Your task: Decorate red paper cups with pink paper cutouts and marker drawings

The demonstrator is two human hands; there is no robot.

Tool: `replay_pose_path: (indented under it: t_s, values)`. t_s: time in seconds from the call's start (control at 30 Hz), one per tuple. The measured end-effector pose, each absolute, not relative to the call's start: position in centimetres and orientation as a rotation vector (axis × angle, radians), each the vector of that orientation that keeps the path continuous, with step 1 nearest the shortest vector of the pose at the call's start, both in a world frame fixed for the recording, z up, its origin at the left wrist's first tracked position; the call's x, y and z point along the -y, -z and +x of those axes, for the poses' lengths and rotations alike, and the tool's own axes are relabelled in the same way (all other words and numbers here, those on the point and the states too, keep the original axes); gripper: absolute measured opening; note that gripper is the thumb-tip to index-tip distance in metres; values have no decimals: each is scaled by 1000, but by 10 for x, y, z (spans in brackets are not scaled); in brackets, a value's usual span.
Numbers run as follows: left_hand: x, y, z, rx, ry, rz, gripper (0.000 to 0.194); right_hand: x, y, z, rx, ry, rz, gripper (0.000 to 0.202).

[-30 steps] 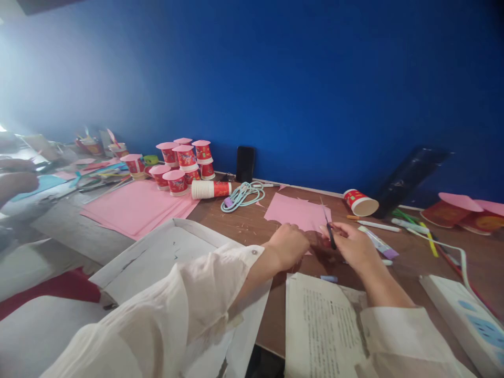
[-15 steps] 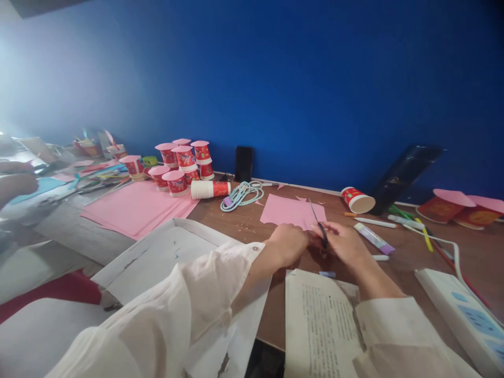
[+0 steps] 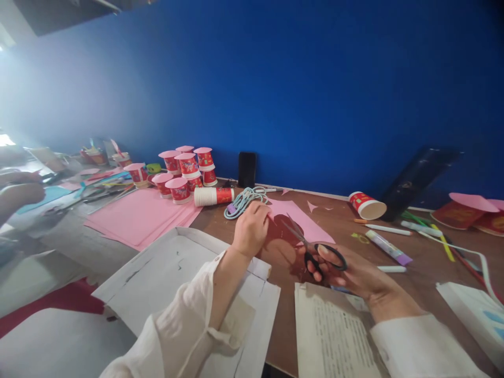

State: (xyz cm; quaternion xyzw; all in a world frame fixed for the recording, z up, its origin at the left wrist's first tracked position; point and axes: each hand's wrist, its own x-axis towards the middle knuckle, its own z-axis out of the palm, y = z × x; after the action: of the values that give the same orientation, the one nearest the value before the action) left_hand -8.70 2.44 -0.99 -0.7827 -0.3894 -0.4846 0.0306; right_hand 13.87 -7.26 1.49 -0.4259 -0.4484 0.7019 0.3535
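My right hand [image 3: 350, 275] holds a pair of scissors [image 3: 310, 247] with black handles, fingers through the loops. The blades point up and left over the brown table, slightly parted. Ahead of them lies a sheet of pink paper [image 3: 301, 218]. My left hand [image 3: 252, 228] is closed at the left end of this sheet, pinching its edge; the fingertips are partly hidden. Just behind that hand is a coiled pale blue cable [image 3: 244, 200].
Red paper cups [image 3: 188, 165] topped with pink discs stand at the back left, beside stacked pink sheets [image 3: 137, 218]. A white box lid [image 3: 153, 283] and a book [image 3: 334, 331] lie in front. Markers, a glue stick [image 3: 388, 248] and a power strip are rightward. Another person's hand [image 3: 23, 191] is far left.
My left hand has moved left, away from my right hand, and the pink paper has turned. My right hand has drawn nearer with the scissors, now tilted left. The view has shifted slightly.
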Motion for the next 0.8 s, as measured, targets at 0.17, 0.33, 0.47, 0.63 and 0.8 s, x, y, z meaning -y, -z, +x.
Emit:
replay_pose_path:
  t_s: [0.17, 0.33, 0.47, 0.63, 0.8]
  values:
    - [-21, 10, -85, 1060, 1498, -2494, 17, 69, -7, 120, 1103, -1846, -1118, 50]
    - [-14, 7, -82, 918, 1422, -2658, 18, 62, -4, 119, 973, -1787, -1164, 50]
    - [-12, 7, -82, 847, 1389, -2702, 18, 59, -3, 123, 985, -1666, -1253, 49]
    - [-13, 8, -84, 856, 1373, -2724, 19, 61, -7, 121, 992, -1547, -1325, 46]
    - [-12, 5, -86, 838, 1424, -2692, 20, 64, -13, 120, 1054, -1478, -1395, 47]
